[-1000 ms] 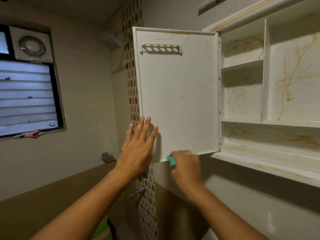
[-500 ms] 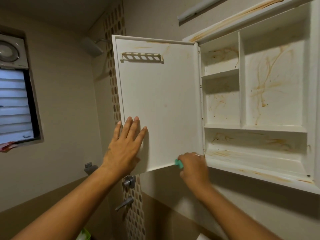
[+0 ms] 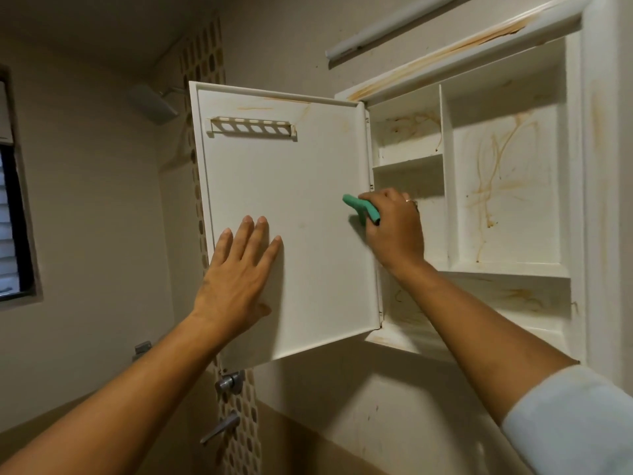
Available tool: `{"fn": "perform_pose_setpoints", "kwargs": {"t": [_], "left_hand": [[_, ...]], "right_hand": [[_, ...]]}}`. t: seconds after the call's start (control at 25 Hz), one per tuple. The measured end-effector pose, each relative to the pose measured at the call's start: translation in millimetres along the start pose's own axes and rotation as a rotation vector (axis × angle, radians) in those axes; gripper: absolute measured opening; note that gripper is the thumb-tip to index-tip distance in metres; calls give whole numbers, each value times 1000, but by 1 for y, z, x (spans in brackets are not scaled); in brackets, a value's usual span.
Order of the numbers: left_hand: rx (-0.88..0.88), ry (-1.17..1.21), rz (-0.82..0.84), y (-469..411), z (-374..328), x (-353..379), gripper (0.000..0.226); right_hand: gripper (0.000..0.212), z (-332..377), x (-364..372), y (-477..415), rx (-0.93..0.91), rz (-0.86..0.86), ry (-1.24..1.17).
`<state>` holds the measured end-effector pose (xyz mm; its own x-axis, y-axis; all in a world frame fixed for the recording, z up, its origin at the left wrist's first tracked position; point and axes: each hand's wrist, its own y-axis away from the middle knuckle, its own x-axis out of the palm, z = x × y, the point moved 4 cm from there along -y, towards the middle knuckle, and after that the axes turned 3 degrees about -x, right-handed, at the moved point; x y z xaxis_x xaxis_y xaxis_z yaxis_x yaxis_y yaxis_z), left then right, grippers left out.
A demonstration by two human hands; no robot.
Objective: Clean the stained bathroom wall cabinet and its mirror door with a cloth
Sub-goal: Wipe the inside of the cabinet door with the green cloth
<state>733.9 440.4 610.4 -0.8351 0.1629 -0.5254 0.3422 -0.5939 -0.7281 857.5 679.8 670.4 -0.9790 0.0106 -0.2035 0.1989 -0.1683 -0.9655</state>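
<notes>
The white wall cabinet (image 3: 507, 269) hangs open, its shelves and back panel streaked with orange-brown stains. Its door (image 3: 294, 186) is swung out to the left, showing the white inner face with a slotted rack near the top and faint stains along the top edge. My left hand (image 3: 239, 269) presses flat, fingers straight, against the door's lower left part. My right hand (image 3: 394, 224) grips a folded green cloth (image 3: 361, 208) against the door's right side, near the hinge at mid height. The mirror side is hidden.
A tube light (image 3: 394, 29) is mounted above the cabinet. A shower head (image 3: 152, 102) sticks out behind the door's top left corner. Metal tap handles (image 3: 227, 382) sit on the mosaic tile strip below the door. A louvred window (image 3: 13, 221) is at the far left.
My right hand has carried the cloth up from the door's bottom edge to mid height by the hinge. My left hand stays flat on the door. My view has shifted right and closer.
</notes>
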Motion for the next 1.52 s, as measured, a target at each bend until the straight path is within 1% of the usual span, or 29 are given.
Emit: {"fn": "perform_pose_setpoints", "kwargs": {"t": [0.08,0.12,0.2,0.28,0.32,0.36,0.4,0.44,0.48,0.52,0.56,0.6,0.64,0.68,0.76,0.84,0.88,0.92,0.96,1.0,1.08,1.12,1.16,1.24,1.28,1.36,1.44,1.48,1.52], "left_hand": [[16,5,-21,0,1,0,130],[27,5,-25,1,2,1,130],[34,1,-35,0,4,4,130],[29,4,-32,0,4,4,131],[31,2,-33,0,4,6,131],[31,5,-41,0,4,6,131],[34,11,-42,0,4,5,131],[38,15,-35,0,4,5,131],[39,14,-31,-1,4,6,131],[32,10,-35,-1,4,7,131],[27,8,-38,-1,5,8,132],[28,8,-41,0,4,8,132],[33,8,-41,-1,4,9,132],[36,10,-39,-1,3,8,132],[33,15,-39,-2,5,10,132],[30,18,-41,-2,6,11,133],[38,26,-34,-1,5,11,134],[42,35,-33,-1,5,10,134],[41,41,-35,0,5,10,134],[41,48,-37,1,5,9,134],[41,57,-41,0,5,8,134],[46,62,-40,1,4,7,133],[47,72,-35,1,3,6,133],[47,82,-32,1,6,4,130],[52,85,-36,1,10,3,128],[79,88,-43,1,18,-3,121],[124,48,-25,1,25,-8,118],[139,24,-9,2,27,-10,118],[150,13,-7,2,29,-11,118]], "right_hand": [[31,1,20,6,-7,53,7],[35,-1,33,31,33,94,-29],[38,-11,57,108,101,170,-92],[38,-10,65,181,69,337,-114],[36,-11,62,195,49,428,-130],[35,-15,57,187,53,476,-167],[33,-20,51,161,85,478,-206],[32,-22,39,127,134,409,-239],[30,-23,24,88,175,285,-263],[28,-21,10,51,169,128,-247],[27,-17,2,24,126,16,-229],[28,-9,6,11,84,-23,-207],[30,-2,18,14,69,8,-200],[32,4,36,34,74,81,-209],[32,9,63,100,77,206,-237],[30,9,63,148,-19,396,-234],[31,9,54,149,-62,491,-241],[31,8,43,130,-64,541,-244],[30,6,32,102,-31,514,-256],[27,6,19,67,5,395,-271],[23,12,-4,-2,46,49,-273],[24,21,-4,-22,48,-31,-257],[27,32,8,-28,57,-29,-235],[31,56,45,3,64,79,-246],[30,64,60,34,22,163,-246],[28,75,65,92,-188,365,-215],[31,69,49,100,-405,526,-138],[33,65,41,81,-469,526,-63],[33,62,31,55,-460,451,-13]]}}
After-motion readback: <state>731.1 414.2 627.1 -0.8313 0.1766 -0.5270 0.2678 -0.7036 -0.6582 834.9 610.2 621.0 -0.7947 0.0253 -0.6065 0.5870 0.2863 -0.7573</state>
